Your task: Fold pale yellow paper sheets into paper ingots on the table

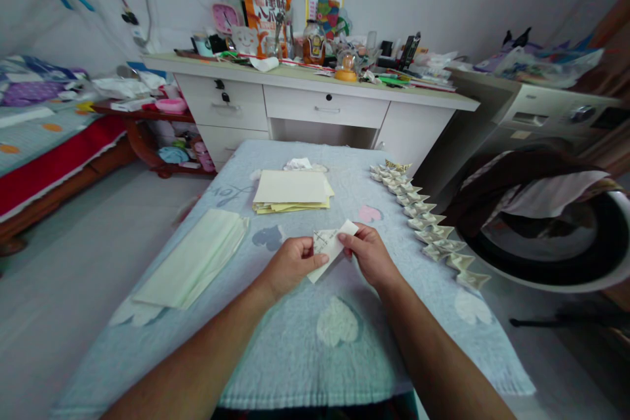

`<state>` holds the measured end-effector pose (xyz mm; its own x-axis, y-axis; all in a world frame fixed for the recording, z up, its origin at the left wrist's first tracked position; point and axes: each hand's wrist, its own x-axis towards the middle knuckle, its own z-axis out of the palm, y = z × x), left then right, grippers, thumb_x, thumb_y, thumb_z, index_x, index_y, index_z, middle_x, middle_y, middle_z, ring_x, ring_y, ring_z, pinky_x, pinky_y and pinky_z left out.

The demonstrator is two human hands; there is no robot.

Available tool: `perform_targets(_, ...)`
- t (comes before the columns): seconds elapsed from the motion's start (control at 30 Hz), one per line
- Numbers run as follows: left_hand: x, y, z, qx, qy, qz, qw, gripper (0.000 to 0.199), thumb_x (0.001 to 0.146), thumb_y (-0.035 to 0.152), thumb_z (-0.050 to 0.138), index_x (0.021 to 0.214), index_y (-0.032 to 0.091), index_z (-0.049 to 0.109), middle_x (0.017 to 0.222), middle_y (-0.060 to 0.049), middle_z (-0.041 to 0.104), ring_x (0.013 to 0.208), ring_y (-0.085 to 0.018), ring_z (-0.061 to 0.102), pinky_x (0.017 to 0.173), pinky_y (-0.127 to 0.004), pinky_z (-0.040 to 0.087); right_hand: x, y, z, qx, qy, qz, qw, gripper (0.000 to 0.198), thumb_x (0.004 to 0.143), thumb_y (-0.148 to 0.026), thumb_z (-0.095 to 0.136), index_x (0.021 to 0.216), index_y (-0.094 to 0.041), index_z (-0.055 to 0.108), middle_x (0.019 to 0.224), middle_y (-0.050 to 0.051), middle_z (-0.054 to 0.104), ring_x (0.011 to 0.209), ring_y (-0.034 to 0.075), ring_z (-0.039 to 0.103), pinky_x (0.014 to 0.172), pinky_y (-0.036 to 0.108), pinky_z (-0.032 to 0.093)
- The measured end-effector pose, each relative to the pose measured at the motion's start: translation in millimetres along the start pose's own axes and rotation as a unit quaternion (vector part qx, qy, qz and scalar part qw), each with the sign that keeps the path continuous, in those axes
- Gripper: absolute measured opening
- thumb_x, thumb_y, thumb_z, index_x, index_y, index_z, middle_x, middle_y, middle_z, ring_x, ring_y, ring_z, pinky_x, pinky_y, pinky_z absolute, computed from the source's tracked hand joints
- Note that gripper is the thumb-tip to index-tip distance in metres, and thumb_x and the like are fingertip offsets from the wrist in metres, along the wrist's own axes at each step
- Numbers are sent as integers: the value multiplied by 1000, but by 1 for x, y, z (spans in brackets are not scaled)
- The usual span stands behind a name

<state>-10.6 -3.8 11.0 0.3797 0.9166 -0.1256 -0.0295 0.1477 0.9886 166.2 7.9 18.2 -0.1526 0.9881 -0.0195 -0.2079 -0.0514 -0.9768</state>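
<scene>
A small folded piece of paper (pixel 327 241), white with dark marks on part of it, is held above the cloth between both hands. My left hand (pixel 294 262) pinches its lower left side, thumb on top. My right hand (pixel 368 251) grips the upper right end, with the thumb pressed on a slanted folded strip. The fingers beneath the paper are partly hidden. Beyond the hands lies a stack of cream and yellow paper sheets (pixel 291 188). To the left rests a pile of long pale paper sheets (pixel 191 259). Folded paper boats (pixel 424 219) form rows along the right side.
A blue cloth with heart patterns (pixel 275 354) covers the table. Crumpled white paper (pixel 298 163) lies behind the stack. A white desk (pixel 325 105) crowded with items stands beyond. At right is a washing machine (pixel 546 118), its round door (pixel 617 243) open; a bed (pixel 54 138) is at left.
</scene>
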Motion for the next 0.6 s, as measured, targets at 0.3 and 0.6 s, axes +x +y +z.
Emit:
perform_targets(0.3, 3, -3, -3, 8, -18, -12, 1000, 36, 69, 40, 73, 88, 10, 67, 79, -5, 68, 63, -13, 57, 56, -22, 39, 4, -5, -16, -17, 47, -40, 998, 30, 74, -37, 70, 58, -16, 58, 49, -4, 49, 48, 7, 39, 51, 22, 29)
perform_targets(0.6, 5, -6, -5, 12, 34, -10, 999, 40, 65, 42, 75, 88, 10, 68, 78, -5, 69, 64, -15, 59, 56, -23, 42, 4, 4, -6, 70, -20, 35, 997, 48, 80, -62, 54, 73, -16, 61, 58, 0, 54, 49, 10, 46, 42, 22, 31)
